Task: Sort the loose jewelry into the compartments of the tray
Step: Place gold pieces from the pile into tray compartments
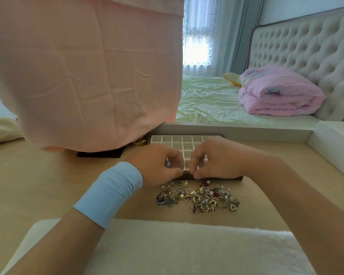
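Observation:
A white tray [177, 141] with a grid of small compartments and a dark frame sits on the wooden table. In front of it lies a tangled pile of loose jewelry [199, 196]: chains, rings, pearls, heart pendants. My left hand [157, 165], a blue band on its wrist, hovers over the tray's near left corner with fingers curled, a small blue-toned piece showing between them. My right hand [213, 159] is beside it, fingertips pinched together at the tray's front edge. A small gold piece [188, 166] shows in a front compartment between the hands. Both hands hide the near compartments.
A large pink cloth-covered object [87, 72] stands at the back left on a dark base [99, 154], with a gold tin [140, 141] beside it. A white raised ledge [332, 149] borders the right. A white fluffy cushion [187, 247] lies at the near edge. A bed lies beyond.

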`<move>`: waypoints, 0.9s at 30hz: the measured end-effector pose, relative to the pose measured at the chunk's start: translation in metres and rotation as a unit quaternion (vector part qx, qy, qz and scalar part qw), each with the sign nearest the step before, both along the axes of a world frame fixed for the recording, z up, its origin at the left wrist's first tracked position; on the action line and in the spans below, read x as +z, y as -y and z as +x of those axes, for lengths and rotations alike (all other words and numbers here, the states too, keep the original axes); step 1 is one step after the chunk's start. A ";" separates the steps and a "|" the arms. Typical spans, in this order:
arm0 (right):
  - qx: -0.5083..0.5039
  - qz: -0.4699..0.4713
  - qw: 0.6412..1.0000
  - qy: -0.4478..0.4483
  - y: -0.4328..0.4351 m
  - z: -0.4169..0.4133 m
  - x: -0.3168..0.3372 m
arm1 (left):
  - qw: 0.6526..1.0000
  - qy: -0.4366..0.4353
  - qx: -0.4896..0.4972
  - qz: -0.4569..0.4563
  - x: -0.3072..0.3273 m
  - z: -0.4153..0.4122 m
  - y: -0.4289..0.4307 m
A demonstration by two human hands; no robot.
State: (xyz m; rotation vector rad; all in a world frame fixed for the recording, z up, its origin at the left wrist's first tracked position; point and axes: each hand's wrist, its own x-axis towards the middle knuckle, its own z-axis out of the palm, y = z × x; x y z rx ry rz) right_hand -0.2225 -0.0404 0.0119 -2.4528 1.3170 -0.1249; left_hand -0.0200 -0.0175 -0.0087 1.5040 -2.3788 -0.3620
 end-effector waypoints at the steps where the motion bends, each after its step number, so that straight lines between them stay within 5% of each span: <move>1: 0.012 0.044 0.999 -0.002 -0.004 0.003 0.000 | 0.999 0.027 -0.004 0.020 0.002 -0.003 -0.003; 7: 0.043 0.082 0.993 -0.076 -0.011 0.012 -0.009 | 0.990 0.078 -0.028 0.116 -0.001 -0.013 -0.010; 14: 0.019 0.104 0.993 -0.050 -0.011 0.008 -0.008 | 0.987 0.066 -0.030 0.144 0.002 -0.010 -0.010; 27: -0.076 0.182 0.966 0.166 -0.004 0.000 -0.003 | 0.961 -0.208 0.041 0.179 0.004 -0.008 -0.008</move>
